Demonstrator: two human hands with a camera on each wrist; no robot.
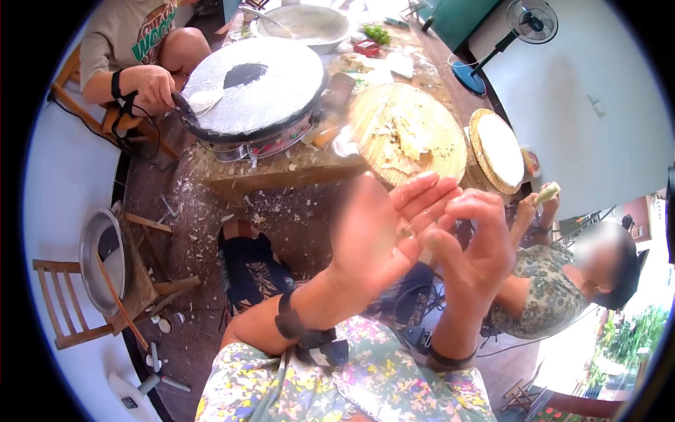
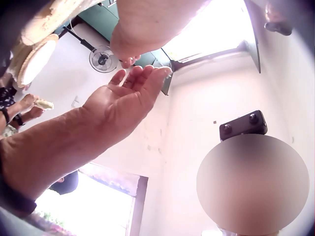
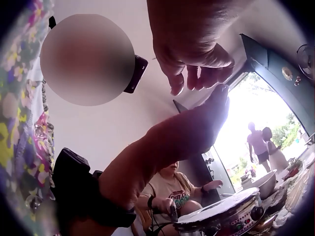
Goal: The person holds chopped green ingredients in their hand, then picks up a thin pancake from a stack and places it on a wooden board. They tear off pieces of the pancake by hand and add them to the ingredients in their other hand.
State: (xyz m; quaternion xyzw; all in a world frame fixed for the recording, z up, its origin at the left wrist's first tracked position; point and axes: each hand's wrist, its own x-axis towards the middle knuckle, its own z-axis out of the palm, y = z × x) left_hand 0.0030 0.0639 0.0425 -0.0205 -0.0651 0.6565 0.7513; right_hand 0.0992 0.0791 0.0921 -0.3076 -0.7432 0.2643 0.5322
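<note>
Round yellow slatted board (image 1: 430, 105) bearing pale flaky scraps (image 1: 415, 141), just beyond hands; left hand (image 1: 380, 228) fingers straight, right hand (image 1: 474, 246) fingers loosely curved.

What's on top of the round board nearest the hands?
Crumpled, pale yellowish pieces lie on the round board, mostly mid-surface. The board directly under them is covered, not visible.

The right hand (image 3: 199, 49), fingers bent downward, is positioned near the left hand (image 3: 199, 120); a round, white-coated griddle (image 3: 226, 207) with black knob (image 3: 257, 213) stands lower right.
</note>
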